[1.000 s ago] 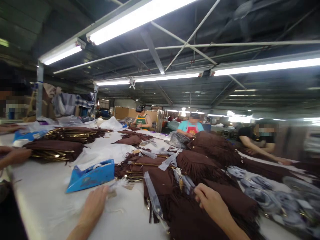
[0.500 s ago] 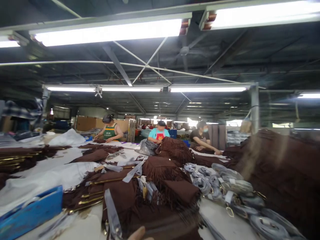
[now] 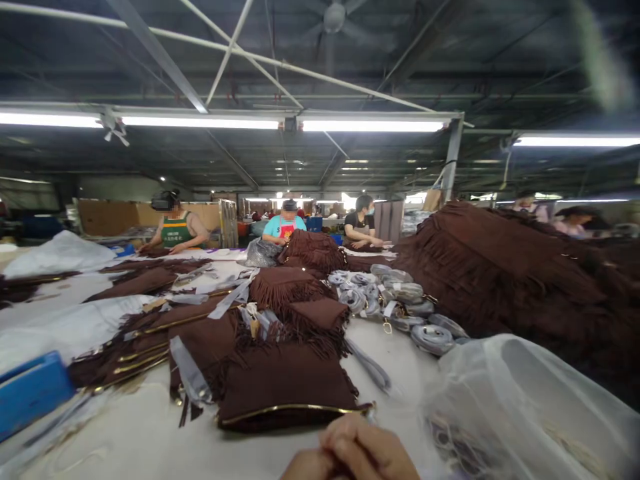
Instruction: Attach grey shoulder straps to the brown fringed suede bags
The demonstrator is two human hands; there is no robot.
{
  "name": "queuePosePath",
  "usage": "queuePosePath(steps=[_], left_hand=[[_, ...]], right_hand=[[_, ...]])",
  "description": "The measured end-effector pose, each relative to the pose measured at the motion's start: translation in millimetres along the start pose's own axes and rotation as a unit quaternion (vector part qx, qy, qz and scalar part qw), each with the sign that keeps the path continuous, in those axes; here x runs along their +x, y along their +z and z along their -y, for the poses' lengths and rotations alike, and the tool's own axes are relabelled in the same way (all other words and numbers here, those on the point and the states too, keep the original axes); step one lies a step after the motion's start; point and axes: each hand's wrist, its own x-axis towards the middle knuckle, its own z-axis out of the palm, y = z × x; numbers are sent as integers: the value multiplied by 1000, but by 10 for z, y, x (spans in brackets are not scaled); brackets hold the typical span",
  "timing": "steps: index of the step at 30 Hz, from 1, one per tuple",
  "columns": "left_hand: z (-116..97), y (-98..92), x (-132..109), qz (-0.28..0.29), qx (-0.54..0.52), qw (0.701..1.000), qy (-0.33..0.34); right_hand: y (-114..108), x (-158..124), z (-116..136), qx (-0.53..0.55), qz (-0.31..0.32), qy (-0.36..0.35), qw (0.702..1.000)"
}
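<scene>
At the bottom edge my left hand (image 3: 306,465) and my right hand (image 3: 373,448) come together, fingers pinched. Whatever lies between their fingertips is hidden or too small to make out. Just beyond them a brown pouch (image 3: 287,383) lies flat, its gold zipper edge toward me and close to my right hand's fingertips. Behind it are fringed brown pieces (image 3: 285,285) and a strip of clear plastic (image 3: 190,370).
Coiled grey straps (image 3: 433,339) lie right of centre. A clear plastic bag (image 3: 530,393) stands at the lower right, before a large brown fringed pile (image 3: 500,267). A blue bin (image 3: 37,393) sits at the left. Several people work across the table.
The view has tilted down and turned right. Both hands now show together at the bottom, where only a few fingers showed before. The pouch's zipper edge and the plastic bag have come into view.
</scene>
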Motion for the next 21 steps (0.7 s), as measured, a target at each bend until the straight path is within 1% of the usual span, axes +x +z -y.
queuePosePath(steps=[1, 2, 3, 4, 5, 6, 7, 8, 10, 12, 14, 16, 18, 21], left_hand=[[19, -99, 9, -15, 40, 999, -5], [51, -227, 16, -41, 95, 994, -20], [97, -375, 26, -69, 167, 983, -42], [153, -532, 39, -86, 251, 961, -74], [215, -689, 58, -86, 313, 939, -110], [277, -836, 82, -72, 346, 924, -145], [333, -966, 111, -58, 358, 916, -171], [377, -1076, 143, -48, 354, 915, -188], [425, -1233, 208, -51, 334, 922, -190], [425, -1319, 259, -62, 316, 931, -173], [413, -1358, 282, -68, 295, 940, -157], [427, -1365, 276, -70, 269, 949, -149], [487, -1344, 256, -75, 239, 957, -149], [641, -1272, 231, -78, 182, 968, -157]], right_hand=[[-70, -3, 52, 69, -17, 55, 996], [-146, -4, 99, 128, -23, 108, 986], [-219, -5, 136, 168, -12, 153, 974], [-281, -5, 161, 186, 13, 190, 964], [-326, -4, 172, 179, 47, 216, 959], [-350, -2, 172, 150, 84, 225, 959], [-353, 3, 163, 104, 120, 218, 963], [-336, 13, 148, 50, 149, 199, 967], [-262, 57, 110, -54, 191, 138, 970], [-168, 138, 72, -123, 209, 68, 968], [-78, 254, 39, -151, 213, 2, 965], [3, 391, -1, -167, 218, -40, 961], [78, 528, -64, -187, 222, -44, 956], [173, 668, -208, -214, 229, -18, 950]])
